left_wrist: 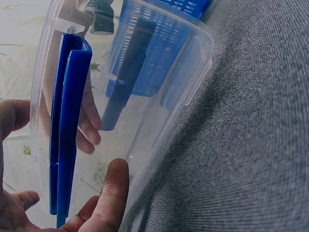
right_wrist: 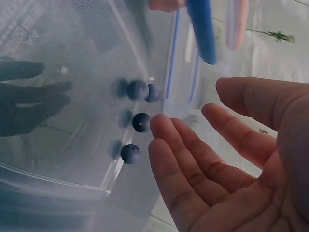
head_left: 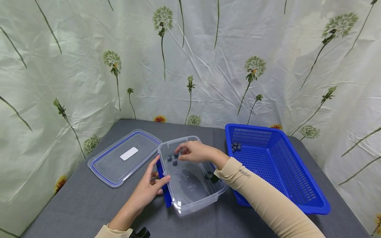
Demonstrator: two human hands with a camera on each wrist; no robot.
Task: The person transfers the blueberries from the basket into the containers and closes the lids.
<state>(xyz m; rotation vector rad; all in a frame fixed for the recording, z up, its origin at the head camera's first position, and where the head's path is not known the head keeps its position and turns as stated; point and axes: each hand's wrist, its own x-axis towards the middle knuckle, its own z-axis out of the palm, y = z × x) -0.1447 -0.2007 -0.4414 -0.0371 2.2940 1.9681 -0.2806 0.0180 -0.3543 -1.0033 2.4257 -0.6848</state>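
Observation:
A clear plastic food container (head_left: 190, 195) with a blue side clip (head_left: 167, 195) lies at the middle of the cloth. My left hand (head_left: 148, 185) holds its left side, thumb at the rim and other fingers beside and below the clip. Inside, several blueberries (right_wrist: 141, 122) sit together near the far left corner. My right hand (head_left: 194, 152) reaches into the container just above them. In the right wrist view its fingers (right_wrist: 174, 174) are loosely bent and apart, close to the blueberries, with nothing between them.
On the right stands a blue perforated basket (head_left: 276, 130) with a small cluster of blueberries (head_left: 236, 147) in its far left corner. A clear lid (head_left: 110, 165) with a blue seal and white label lies to the left. Behind the grey cloth (head_left: 74, 201) hangs a flowered curtain (head_left: 208, 82).

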